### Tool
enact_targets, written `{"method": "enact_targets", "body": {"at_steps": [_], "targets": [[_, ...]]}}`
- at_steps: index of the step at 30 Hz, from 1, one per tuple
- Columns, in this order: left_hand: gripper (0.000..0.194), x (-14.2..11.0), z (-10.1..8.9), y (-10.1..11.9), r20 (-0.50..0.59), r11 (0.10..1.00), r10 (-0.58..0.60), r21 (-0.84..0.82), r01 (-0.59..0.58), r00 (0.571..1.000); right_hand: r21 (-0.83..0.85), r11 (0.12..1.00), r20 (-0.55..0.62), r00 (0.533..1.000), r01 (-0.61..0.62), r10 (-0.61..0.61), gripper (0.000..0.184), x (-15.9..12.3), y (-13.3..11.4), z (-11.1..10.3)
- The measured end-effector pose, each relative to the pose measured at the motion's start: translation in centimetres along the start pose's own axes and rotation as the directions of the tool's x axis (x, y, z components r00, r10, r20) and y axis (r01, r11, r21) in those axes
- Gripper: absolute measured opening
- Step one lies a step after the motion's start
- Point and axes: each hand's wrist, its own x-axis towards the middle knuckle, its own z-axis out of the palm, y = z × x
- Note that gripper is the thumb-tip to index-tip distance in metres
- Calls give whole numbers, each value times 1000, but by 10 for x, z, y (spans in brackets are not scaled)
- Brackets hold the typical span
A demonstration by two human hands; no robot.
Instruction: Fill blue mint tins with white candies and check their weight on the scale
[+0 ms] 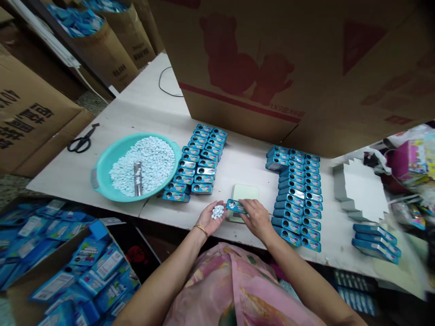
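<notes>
Low over the front of the table, my left hand [206,218] is cupped palm up around a small heap of white candies [217,211]. My right hand [256,215] grips a small blue candy tin [235,206], its left end beside the left palm. A few white pieces show at the tin's opening. Right behind the tin is a pale green scale [245,190], partly covered by it and my right hand. To the left, a turquoise basin [98,183] holds many more white candies [152,158], with a metal scoop [137,179] lying in them.
Blue tins stand in rows left [204,165] and right [295,199] of the scale. Scissors [81,141] lie at the far left. A large carton [238,68] stands behind. White stacked boxes [362,190] are at right. An open carton of blue packs [88,271] sits below the left edge.
</notes>
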Motion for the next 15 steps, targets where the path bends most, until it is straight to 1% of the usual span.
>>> {"method": "enact_targets", "body": {"at_steps": [2, 4, 7, 10, 12, 14, 15], "targets": [[13, -2, -8, 5, -5, 1000, -3, -6, 2, 1000, 106, 994, -13, 1000, -12, 13, 36, 5, 1, 4], [13, -8, -21, 12, -26, 1000, 8, -9, -8, 1000, 200, 980, -15, 1000, 7, -4, 34, 17, -3, 14], [17, -22, -49, 24, -89, 998, 52, -27, -54, 995, 256, 965, -15, 999, 49, -46, 33, 44, -23, 41], [19, -35, -75, 33, -160, 993, 100, -48, -109, 982, 191, 978, -5, 996, 84, -84, 33, 72, -53, 75], [17, -39, -85, 38, -189, 990, 120, -56, -132, 975, 123, 987, 4, 994, 106, -107, 31, 83, -68, 92], [15, -39, -89, 42, -198, 988, 135, -47, -147, 971, 80, 987, -1, 990, 142, -143, 33, 84, -69, 98], [15, -38, -89, 43, -196, 989, 136, -37, -146, 971, 66, 984, -13, 987, 163, -162, 35, 82, -63, 97]]}}
